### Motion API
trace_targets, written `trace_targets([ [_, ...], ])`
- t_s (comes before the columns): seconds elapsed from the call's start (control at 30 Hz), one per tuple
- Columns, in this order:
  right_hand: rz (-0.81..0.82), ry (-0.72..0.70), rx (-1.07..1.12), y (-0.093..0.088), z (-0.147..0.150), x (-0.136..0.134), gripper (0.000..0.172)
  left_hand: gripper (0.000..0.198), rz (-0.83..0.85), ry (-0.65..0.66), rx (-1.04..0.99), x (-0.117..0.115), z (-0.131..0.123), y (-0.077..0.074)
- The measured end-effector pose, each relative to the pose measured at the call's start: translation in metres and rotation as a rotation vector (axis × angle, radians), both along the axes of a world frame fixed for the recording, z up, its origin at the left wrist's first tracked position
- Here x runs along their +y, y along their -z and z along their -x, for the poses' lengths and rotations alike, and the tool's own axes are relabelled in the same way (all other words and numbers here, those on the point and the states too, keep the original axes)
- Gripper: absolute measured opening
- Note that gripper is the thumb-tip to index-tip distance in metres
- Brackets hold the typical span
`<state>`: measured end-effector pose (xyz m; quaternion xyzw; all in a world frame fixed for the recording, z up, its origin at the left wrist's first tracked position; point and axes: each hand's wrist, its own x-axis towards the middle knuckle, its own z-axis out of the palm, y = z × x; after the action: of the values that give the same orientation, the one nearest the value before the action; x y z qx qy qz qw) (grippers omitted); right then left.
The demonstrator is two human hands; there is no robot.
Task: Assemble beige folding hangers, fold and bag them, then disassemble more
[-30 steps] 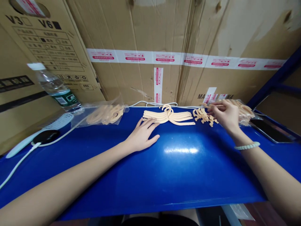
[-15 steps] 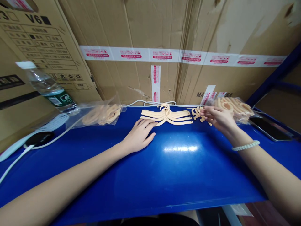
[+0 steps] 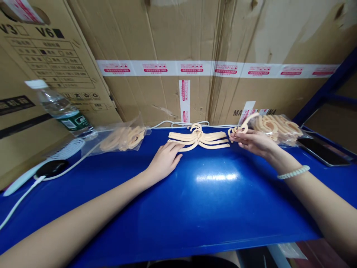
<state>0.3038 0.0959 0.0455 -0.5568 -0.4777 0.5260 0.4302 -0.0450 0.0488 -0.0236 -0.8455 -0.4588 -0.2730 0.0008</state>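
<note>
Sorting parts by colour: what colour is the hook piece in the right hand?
The hook piece is pale peach; head view.

Single head-worn camera, looking forward and down across the blue desk (image 3: 217, 208), close to the cardboard boxes (image 3: 173, 41) filling the upper frame.

Both bare forearms reached forward, the left hand (image 3: 164, 160) lying flat, palm down, with fingers straight and loosely together, while the right hand (image 3: 255, 143) pointed leftward, thumb and fingers pinched together.

Held hook (image 3: 249, 120) partly hidden (by right hand (image 3: 255, 143)).
</note>
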Motion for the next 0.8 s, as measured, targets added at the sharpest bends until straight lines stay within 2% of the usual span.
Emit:
trace_targets([
  [0.27,-0.128,-0.041,-0.131,0.005,-0.006,0.003,0.027,0.023,0.006,0.091,-0.089,0.007,-0.001,0.002],
  [0.47,-0.131,-0.145,-0.022,0.002,-0.002,-0.003,0.035,0.034,-0.041,0.107,-0.198,0.001,-0.005,-0.001],
  [0.63,-0.02,-0.266,0.081,-0.006,0.003,-0.012,0.027,0.03,-0.065,0.054,-0.296,0.0,-0.005,0.0],
  [0.8,0.126,-0.276,0.164,-0.01,0.011,-0.016,0.011,0.028,-0.072,0.019,-0.327,0.001,-0.003,0.001],
])
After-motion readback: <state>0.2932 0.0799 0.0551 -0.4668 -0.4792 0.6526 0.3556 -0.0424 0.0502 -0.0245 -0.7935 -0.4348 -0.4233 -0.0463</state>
